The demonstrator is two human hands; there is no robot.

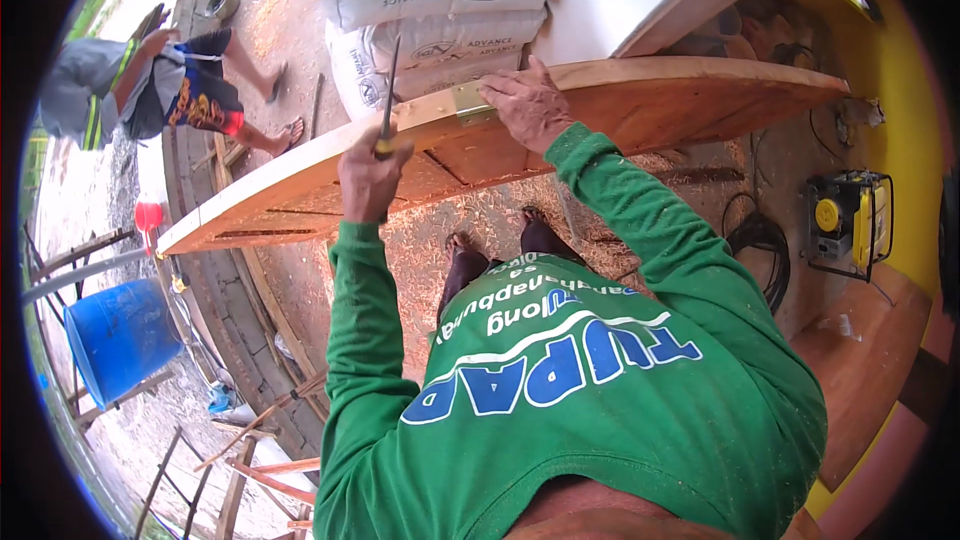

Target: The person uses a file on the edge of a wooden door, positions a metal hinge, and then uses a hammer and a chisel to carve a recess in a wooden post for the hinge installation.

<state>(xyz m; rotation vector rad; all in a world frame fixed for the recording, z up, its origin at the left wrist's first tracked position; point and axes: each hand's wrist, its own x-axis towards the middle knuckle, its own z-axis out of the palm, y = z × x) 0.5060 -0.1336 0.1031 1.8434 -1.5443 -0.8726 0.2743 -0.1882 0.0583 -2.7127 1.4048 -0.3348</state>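
Left hand (372,178): closed round the handle of a slim tool (389,95), shaft angled up, perhaps to keep its tip clear.
Right hand (527,108): unclenched, fingers extended at a metal plate (467,103), likely steadying it.
Wooden panel (640,105): on edge before the wearer, apparently to bring the narrow side within reach.

Your left hand (370,175) covers much of the handle (383,147) of the thin tool (389,90). Your right hand (525,108) hides part of the metal plate (470,105). Your green shirt (620,410) blocks most of your legs (465,272). The top edge cuts off the stacked sacks (430,2).
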